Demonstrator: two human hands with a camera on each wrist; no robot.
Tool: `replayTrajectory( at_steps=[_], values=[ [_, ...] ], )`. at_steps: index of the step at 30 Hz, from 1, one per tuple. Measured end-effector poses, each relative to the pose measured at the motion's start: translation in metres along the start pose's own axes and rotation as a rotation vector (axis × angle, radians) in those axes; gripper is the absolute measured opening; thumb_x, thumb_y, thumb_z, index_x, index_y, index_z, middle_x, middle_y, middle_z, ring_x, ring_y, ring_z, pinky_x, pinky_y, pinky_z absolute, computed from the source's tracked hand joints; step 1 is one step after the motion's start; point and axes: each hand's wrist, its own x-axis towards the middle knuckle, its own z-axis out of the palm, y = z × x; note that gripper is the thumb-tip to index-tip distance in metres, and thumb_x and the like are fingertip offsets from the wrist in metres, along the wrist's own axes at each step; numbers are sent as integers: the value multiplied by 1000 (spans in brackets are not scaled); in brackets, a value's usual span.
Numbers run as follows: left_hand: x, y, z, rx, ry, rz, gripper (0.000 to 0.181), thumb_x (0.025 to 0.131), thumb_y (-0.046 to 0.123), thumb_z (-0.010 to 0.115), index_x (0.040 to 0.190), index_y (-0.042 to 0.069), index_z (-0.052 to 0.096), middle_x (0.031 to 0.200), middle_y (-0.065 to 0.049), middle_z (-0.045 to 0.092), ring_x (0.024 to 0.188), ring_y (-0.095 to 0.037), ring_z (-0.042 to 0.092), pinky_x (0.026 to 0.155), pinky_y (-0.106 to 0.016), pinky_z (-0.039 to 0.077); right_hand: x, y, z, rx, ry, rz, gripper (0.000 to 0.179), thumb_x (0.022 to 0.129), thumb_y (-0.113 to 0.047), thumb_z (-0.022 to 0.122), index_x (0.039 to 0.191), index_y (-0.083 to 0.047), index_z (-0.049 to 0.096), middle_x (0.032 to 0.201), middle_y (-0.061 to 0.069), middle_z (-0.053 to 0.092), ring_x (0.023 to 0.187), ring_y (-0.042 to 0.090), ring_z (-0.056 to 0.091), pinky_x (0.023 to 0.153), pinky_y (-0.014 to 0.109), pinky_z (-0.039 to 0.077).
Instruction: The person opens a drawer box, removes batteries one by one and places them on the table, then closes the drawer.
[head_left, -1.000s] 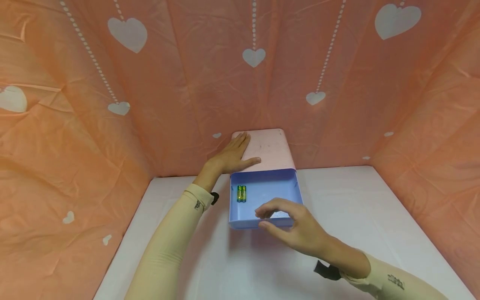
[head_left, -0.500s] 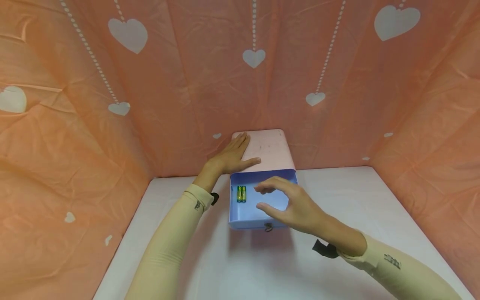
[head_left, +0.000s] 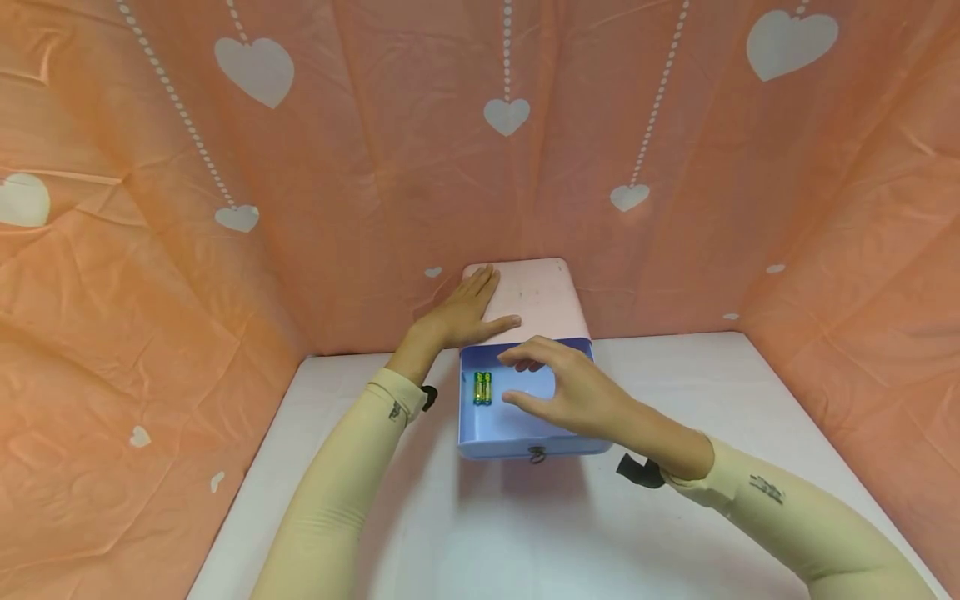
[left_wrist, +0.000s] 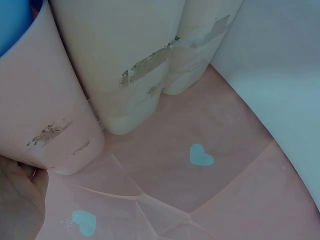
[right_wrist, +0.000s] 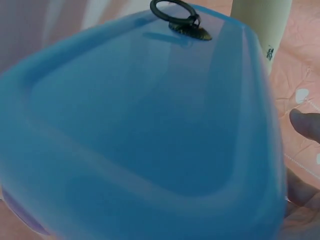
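Observation:
A pink drawer box stands against the back cloth wall. Its blue drawer is pulled out toward me, with a small ring pull on the front. Two green and yellow batteries lie side by side at the drawer's left. My left hand rests flat on the top of the box. My right hand hovers over the drawer, just right of the batteries, fingers loosely curved and holding nothing. The right wrist view shows the blue drawer close up with the ring pull.
A white tabletop is enclosed on three sides by orange cloth walls printed with white hearts. The box sits at the middle of the back edge. The left wrist view shows the pink cloth beside the box.
My right hand has left the drawer's front edge and moved back and left over the inside of the drawer, uncovering the ring pull. The left hand, drawer and batteries have not moved.

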Motion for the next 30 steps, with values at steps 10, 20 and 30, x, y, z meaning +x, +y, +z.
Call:
replayTrajectory(
  at_steps=[10, 20, 30],
  values=[
    [1, -1, 2, -4, -2, 4, 107, 90, 80, 39, 162, 11, -1, 169, -6, -8, 154, -17, -10, 124, -41, 5, 10, 0, 7, -24, -67, 93, 50, 85, -28, 82, 129, -12, 64, 121, -1, 66, 104, 15, 60, 91, 34, 52],
    [1, -1, 2, -10, -6, 14, 105, 92, 78, 39, 162, 10, -2, 169, -7, -8, 154, -18, -10, 124, -41, 4, 18, 6, 17, -88, -136, 144, 56, 85, -31, 81, 132, -6, 62, 122, 8, 65, 109, 22, 61, 94, 40, 52],
    [2, -3, 2, -12, -6, 10, 107, 90, 81, 38, 162, 12, -2, 169, -6, -9, 153, -16, -11, 124, -41, 4, 19, 12, 25, -139, -181, 179, 59, 84, -33, 83, 133, -8, 61, 126, 5, 64, 111, 19, 60, 95, 39, 51]
  ],
)
